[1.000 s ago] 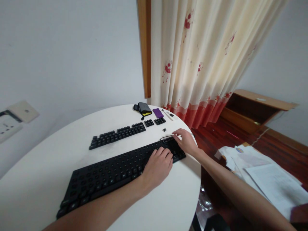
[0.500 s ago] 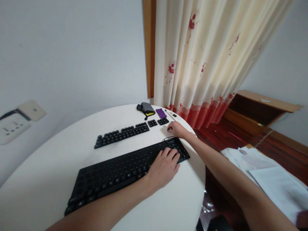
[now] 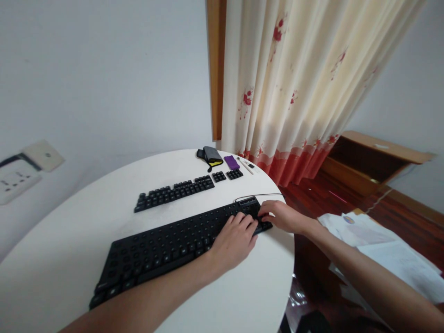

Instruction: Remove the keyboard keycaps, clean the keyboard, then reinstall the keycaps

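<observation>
A black keyboard lies slantwise on the white table; many of its upper key places are bare, and caps sit along its near rows. My left hand rests on its right part, fingers spread over the keys. My right hand is at the keyboard's right end, its fingers curled down onto the number pad; whether a keycap is between the fingertips is hidden. Behind the keyboard, loose black keycaps stand in rows, with a small block of keycaps and a number-pad group of keycaps to their right.
At the table's far edge lie a grey and yellow cloth, a purple cloth and a white brush-like stick. A thin cable runs off the right edge. Papers lie lower right; a wall socket is at left.
My right hand has moved from near the loose number-pad keycaps, where it pinched a small black piece, back toward me onto the keyboard's right end. My left hand stays on the keyboard.
</observation>
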### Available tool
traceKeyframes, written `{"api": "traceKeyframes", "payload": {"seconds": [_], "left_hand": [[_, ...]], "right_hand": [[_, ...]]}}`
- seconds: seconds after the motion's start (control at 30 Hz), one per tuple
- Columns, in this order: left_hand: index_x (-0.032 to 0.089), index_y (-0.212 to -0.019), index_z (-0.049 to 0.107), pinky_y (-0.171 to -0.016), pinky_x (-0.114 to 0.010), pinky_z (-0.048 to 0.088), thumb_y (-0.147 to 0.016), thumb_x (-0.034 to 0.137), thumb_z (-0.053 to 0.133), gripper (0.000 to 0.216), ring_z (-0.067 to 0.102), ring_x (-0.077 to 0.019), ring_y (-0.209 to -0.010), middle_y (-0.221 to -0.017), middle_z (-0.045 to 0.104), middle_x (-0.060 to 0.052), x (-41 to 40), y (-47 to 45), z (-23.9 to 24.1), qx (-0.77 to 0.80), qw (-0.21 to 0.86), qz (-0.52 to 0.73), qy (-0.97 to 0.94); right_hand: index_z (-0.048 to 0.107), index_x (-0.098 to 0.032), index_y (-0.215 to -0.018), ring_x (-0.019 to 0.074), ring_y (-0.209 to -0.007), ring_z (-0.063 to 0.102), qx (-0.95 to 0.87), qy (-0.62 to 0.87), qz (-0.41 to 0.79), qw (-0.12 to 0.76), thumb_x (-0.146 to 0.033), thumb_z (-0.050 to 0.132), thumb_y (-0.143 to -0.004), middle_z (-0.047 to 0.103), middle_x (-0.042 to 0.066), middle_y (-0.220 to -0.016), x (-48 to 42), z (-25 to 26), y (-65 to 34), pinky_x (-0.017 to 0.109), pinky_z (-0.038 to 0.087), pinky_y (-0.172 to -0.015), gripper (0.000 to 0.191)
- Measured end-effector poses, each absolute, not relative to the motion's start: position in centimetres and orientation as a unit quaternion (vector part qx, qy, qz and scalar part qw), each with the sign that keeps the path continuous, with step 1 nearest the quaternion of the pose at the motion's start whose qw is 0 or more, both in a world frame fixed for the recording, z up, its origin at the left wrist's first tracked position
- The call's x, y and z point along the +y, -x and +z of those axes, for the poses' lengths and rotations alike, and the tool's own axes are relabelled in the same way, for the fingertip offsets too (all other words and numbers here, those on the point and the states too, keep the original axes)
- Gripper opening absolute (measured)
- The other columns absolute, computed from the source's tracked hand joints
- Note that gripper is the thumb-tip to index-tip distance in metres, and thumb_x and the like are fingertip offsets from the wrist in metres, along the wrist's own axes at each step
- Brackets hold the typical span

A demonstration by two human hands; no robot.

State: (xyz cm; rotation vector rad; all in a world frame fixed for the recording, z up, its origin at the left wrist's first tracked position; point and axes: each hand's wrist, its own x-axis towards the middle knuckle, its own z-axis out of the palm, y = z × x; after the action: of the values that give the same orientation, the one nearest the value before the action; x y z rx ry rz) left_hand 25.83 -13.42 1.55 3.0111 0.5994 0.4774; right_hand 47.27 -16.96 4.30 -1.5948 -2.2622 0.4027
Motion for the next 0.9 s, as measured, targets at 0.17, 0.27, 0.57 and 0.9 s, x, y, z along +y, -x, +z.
{"api": "traceKeyframes", "payload": {"seconds": [0.17, 0.27, 0.57, 0.9], "left_hand": [[0.019, -0.124, 0.055, -0.091, -0.041, 0.041, -0.095, 0.031, 0.052, 0.031, 0.049, -0.026, -0.106, -0.114, 0.06, -0.007, -13.5, -25.8, 1.6, 0.194, 0.017, 0.147, -0.97], [0.019, -0.124, 0.055, -0.091, -0.041, 0.041, -0.095, 0.03, 0.051, 0.031, 0.049, -0.0259, -0.106, -0.114, 0.059, -0.007, -13.5, -25.8, 1.5, 0.194, 0.015, 0.146, -0.97], [0.019, -0.124, 0.055, -0.09, -0.041, 0.041, -0.095, 0.03, 0.051, 0.031, 0.048, -0.0257, -0.105, -0.113, 0.059, -0.007, -13.5, -25.8, 1.4, 0.192, 0.015, 0.149, -0.97], [0.018, -0.128, 0.054, -0.09, -0.04, 0.04, -0.096, 0.031, 0.05, 0.034, 0.048, -0.0255, -0.106, -0.115, 0.059, -0.007, -13.5, -25.7, 1.5, 0.189, 0.01, 0.149, -0.971]], "right_hand": [[0.072, -0.017, -0.092, 0.0187, -0.087, 0.061, -0.808, 0.566, 0.093, 0.138, -0.007, 0.058, -0.085, 0.068, 0.007, -0.092, -17.0, 4.4, -46.8, 0.027, 0.045, -0.08, 0.019], [0.07, -0.017, -0.091, 0.0186, -0.087, 0.06, -0.813, 0.568, 0.059, 0.114, -0.008, 0.058, -0.086, 0.067, 0.007, -0.091, -17.2, 4.3, -46.7, 0.027, 0.044, -0.078, 0.016], [0.069, -0.017, -0.088, 0.0191, -0.088, 0.059, -0.809, 0.576, 0.047, 0.106, -0.008, 0.057, -0.086, 0.066, 0.007, -0.09, -17.3, 3.9, -46.5, 0.027, 0.042, -0.078, 0.016], [0.072, -0.016, -0.087, 0.017, -0.074, 0.059, -0.764, 0.594, 0.206, 0.144, -0.01, 0.059, -0.079, 0.069, 0.004, -0.081, -15.4, 3.8, -47.8, 0.026, 0.044, -0.07, 0.017]]}}
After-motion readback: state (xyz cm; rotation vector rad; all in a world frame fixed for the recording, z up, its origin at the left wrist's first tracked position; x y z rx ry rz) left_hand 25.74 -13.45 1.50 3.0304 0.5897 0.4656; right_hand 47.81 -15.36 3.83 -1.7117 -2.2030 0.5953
